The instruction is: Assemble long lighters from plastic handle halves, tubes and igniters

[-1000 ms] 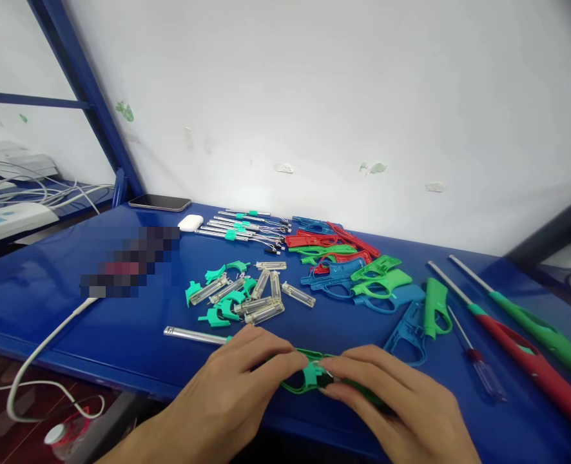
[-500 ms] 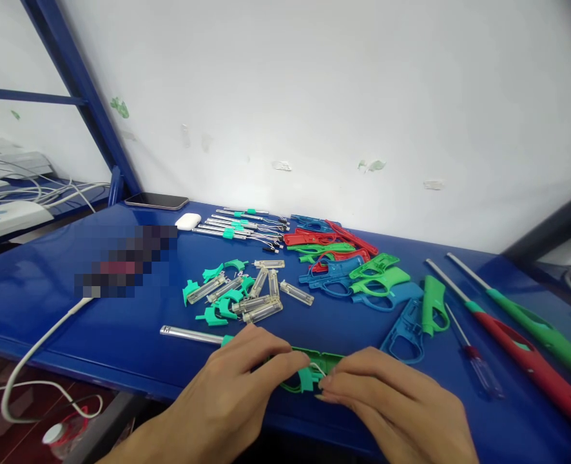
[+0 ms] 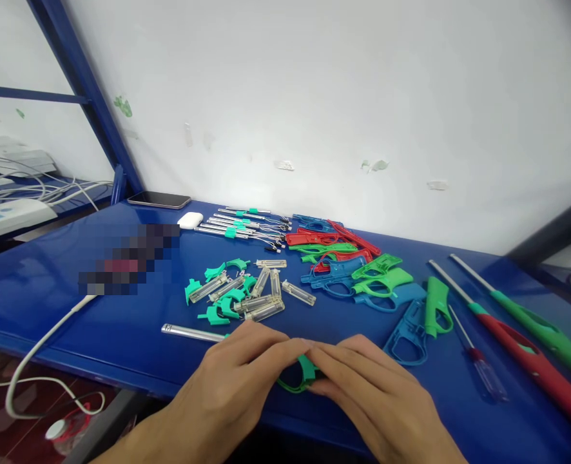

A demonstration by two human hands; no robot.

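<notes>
Both hands meet over a green lighter casing half (image 3: 292, 385) near the table's front edge. My left hand (image 3: 247, 374) is closed on it, and a metal lighter tube (image 3: 193, 332) sticks out leftward from beneath the fingers. Fingers of my right hand (image 3: 367, 386) close on the casing's right part, their tips touching the left fingertips. Between the hands shows a teal trigger (image 3: 307, 369) set in the casing; the rest is covered. Just behind lie several clear fuel tanks (image 3: 266, 309) and teal triggers (image 3: 215, 314).
Tubes with wires (image 3: 237, 223) lie at the back beside red, green and blue casing halves (image 3: 336, 277). On the right are a screwdriver (image 3: 483, 374) and two long lighters, one red (image 3: 527, 361), one green (image 3: 537, 325). A phone (image 3: 158, 200) and white case (image 3: 190, 221) lie back left.
My right hand has moved left and up over the casing, its fingertips now meeting the left ones. The white wire seen between the hands is now hidden.
</notes>
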